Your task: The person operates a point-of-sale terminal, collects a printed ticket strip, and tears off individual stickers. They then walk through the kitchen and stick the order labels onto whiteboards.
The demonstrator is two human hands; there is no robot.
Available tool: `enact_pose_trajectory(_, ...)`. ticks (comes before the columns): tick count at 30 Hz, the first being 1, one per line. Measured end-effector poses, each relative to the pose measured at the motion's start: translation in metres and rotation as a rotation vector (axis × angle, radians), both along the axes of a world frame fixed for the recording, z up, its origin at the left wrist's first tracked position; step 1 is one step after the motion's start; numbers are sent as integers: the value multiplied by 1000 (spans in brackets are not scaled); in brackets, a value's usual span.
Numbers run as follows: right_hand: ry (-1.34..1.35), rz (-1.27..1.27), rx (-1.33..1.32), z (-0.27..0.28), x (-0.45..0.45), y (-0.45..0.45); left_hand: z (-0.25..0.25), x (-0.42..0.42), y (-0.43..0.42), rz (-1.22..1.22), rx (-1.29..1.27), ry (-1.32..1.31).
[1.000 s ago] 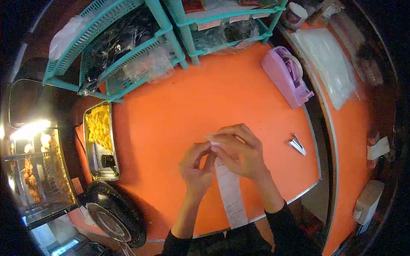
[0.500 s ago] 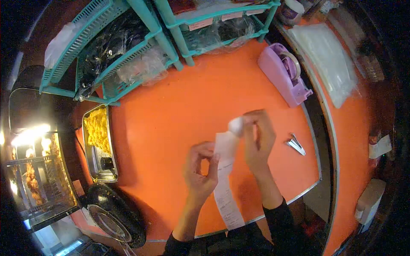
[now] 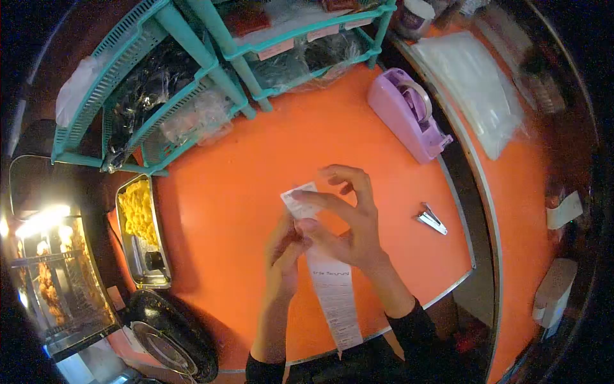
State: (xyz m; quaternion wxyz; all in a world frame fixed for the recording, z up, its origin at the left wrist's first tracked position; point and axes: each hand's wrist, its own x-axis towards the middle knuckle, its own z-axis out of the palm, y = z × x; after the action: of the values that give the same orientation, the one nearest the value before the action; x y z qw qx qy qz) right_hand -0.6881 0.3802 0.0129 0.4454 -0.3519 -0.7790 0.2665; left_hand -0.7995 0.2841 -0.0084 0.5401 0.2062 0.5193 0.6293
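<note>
Receipt paper (image 3: 332,288) hangs above the worktop (image 3: 224,166), its printed tail running down toward my body. My left hand (image 3: 281,256) pinches it near the upper end; my right hand (image 3: 359,233) has thumb and forefinger there too, though with the fingers overlapping I cannot tell whether they grip or merely touch. I judge it nearly weightless, limp and easily creased or torn, best taken flat between fingertips. I count one paper strip, one small stapler (image 3: 432,220), one purple tape dispenser (image 3: 400,115), one metal tray (image 3: 138,259) and two teal racks (image 3: 224,89).
</note>
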Motion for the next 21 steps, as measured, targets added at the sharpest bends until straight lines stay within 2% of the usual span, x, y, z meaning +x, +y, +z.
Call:
enact_pose_trajectory(2, 128, 166, -156, -2, 6, 9, -7, -1, 0, -3, -23, -16)
enact_pose_trajectory(3, 127, 161, -157, -2, 3, 10, -4, 1, 3, -8, -24, -18)
enact_pose_trajectory(5, 460, 6, -750, -2, -6, 9, 3, 4, 12, 30, 34, -41)
enact_pose_trajectory(8, 359, 65, -831, -11, -1, 19, -5, 1, 16, -29, 65, -20)
enact_pose_trajectory(9, 359, 66, -838, -12, -2, 24, -7, 0, 18, -52, 69, -8)
enact_pose_trajectory(11, 448, -3, -555, -14, -3, 37, -7, -1, 21, -36, 18, 65)
enact_pose_trajectory(12, 448, -5, -557, -14, -3, 45, -8, -2, 23, -31, 0, 89)
enact_pose_trajectory(14, 320, -59, -367, -13, -3, 61, -17, -9, 23, -45, -61, 218)
enact_pose_trajectory(21, 504, 17, -388, -43, -21, 121, -64, -8, 23, -18, 46, 426)
